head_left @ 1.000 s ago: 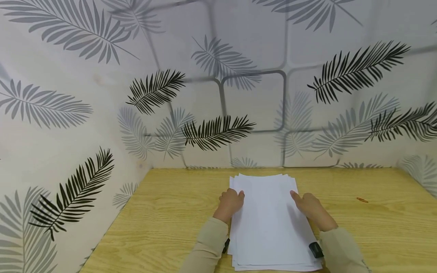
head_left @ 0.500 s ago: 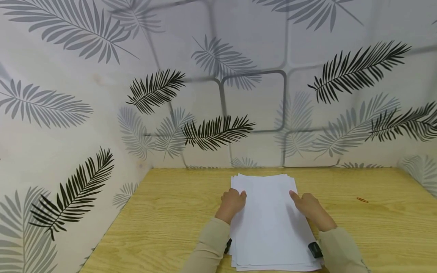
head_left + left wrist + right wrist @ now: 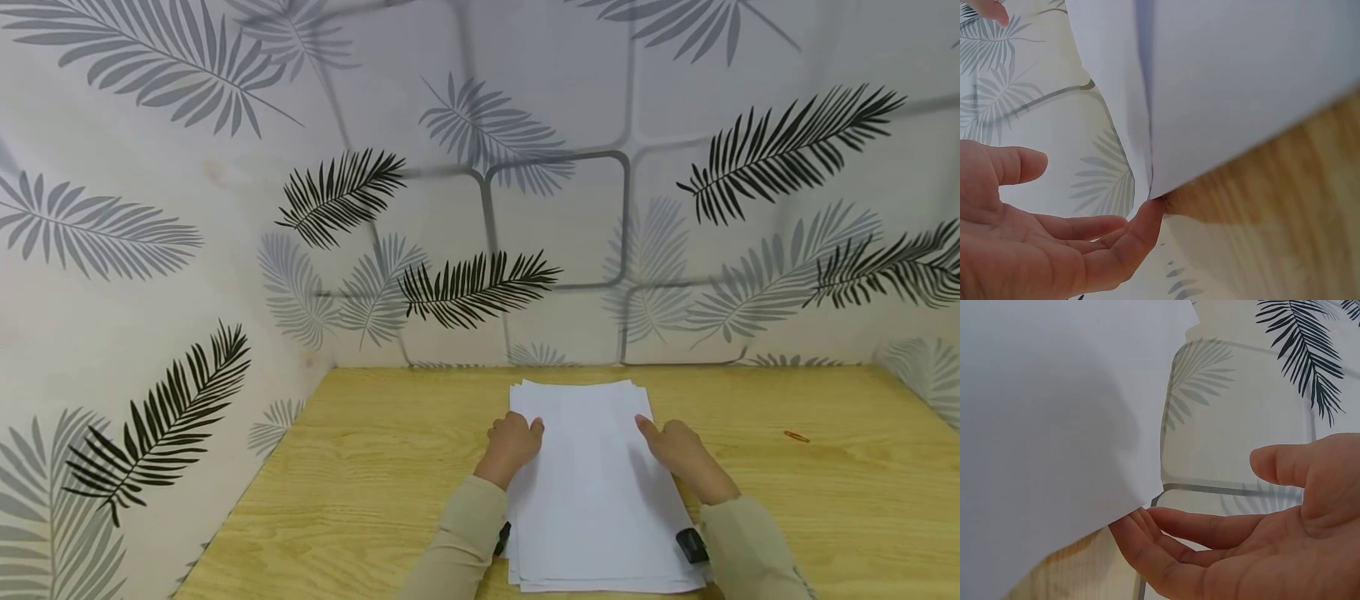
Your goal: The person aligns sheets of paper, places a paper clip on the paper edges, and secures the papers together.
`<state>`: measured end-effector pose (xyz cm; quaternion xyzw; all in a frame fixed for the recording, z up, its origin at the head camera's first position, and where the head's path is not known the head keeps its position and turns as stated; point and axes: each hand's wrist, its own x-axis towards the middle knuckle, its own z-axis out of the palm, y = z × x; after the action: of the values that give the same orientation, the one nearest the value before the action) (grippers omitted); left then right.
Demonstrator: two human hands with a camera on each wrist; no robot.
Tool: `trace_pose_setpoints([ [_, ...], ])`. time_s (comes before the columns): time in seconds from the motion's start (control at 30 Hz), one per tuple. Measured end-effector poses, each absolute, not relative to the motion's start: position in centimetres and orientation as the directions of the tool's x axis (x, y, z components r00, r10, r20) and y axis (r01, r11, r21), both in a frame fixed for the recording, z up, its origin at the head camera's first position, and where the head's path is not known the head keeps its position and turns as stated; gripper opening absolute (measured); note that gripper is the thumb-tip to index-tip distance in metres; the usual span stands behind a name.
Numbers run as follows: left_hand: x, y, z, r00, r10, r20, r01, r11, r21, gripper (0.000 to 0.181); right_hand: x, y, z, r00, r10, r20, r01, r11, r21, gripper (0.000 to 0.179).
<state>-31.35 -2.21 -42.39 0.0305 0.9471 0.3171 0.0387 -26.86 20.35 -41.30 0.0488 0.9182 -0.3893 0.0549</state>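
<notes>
A stack of white paper sheets (image 3: pixel 588 500) lies flat on the table, its edges slightly uneven at the corners. My left hand (image 3: pixel 512 447) is at the stack's left side. In the left wrist view, its fingertips (image 3: pixel 1150 215) touch the paper edge while the thumb stands apart from the sheets. On the opposite side, my right hand (image 3: pixel 686 457) has its fingertips (image 3: pixel 1127 531) against the right edge, thumb raised clear of the paper. Neither thumb pinches the stack.
The stack lies on a wood-grain table (image 3: pixel 360 475). An orange paper clip (image 3: pixel 797 437) lies to the right of the right hand. Behind the table rises a wall (image 3: pixel 555 225) with leaf patterns. Dark straps with a small device (image 3: pixel 692 546) sit at the wrists.
My left hand has shifted slightly to the right, and the sheets jutting out on the left have slid inward. The right hand has stayed nearly still against its side.
</notes>
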Motion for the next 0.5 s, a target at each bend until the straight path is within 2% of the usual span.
trace_pose_setpoints([
  [0.5,-31.26,-2.54,-42.42,-0.996,0.073,-0.048,0.025,0.77,0.637,0.049,-26.98,20.5,-41.44,-0.981,0.084,-0.172,0.184,0.666,-0.723,0.069],
])
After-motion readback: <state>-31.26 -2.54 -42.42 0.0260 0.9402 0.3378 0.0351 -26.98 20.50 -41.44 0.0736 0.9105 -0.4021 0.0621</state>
